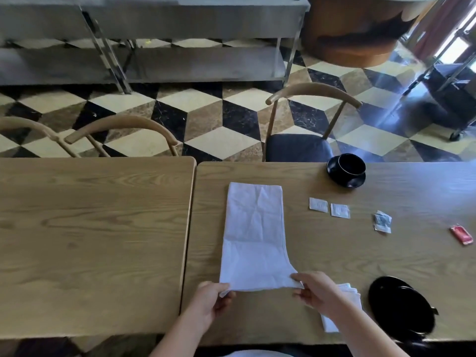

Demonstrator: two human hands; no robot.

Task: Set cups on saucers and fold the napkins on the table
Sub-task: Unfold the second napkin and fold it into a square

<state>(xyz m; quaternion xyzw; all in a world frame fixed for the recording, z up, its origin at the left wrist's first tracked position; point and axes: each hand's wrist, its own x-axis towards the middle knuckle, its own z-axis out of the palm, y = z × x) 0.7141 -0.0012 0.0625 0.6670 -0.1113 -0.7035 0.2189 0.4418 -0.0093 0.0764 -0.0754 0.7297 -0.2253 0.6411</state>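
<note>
A white napkin (253,233) lies as a long folded strip on the right wooden table (334,253). My left hand (210,302) pinches its near left corner and my right hand (318,292) pinches its near right corner. Both near corners are lifted slightly off the wood. A black cup (351,164) sits on a black saucer (346,180) at the table's far edge. A second black saucer (401,307) lies near the front right; a dark shape on it is too blurred to identify. A folded white napkin (347,300) lies partly hidden under my right wrist.
Two white sachets (318,204) (340,210), a grey sachet (382,221) and a red sachet (462,234) lie right of the napkin. A second wooden table (90,240) adjoins on the left. Chairs (309,124) stand along the far side.
</note>
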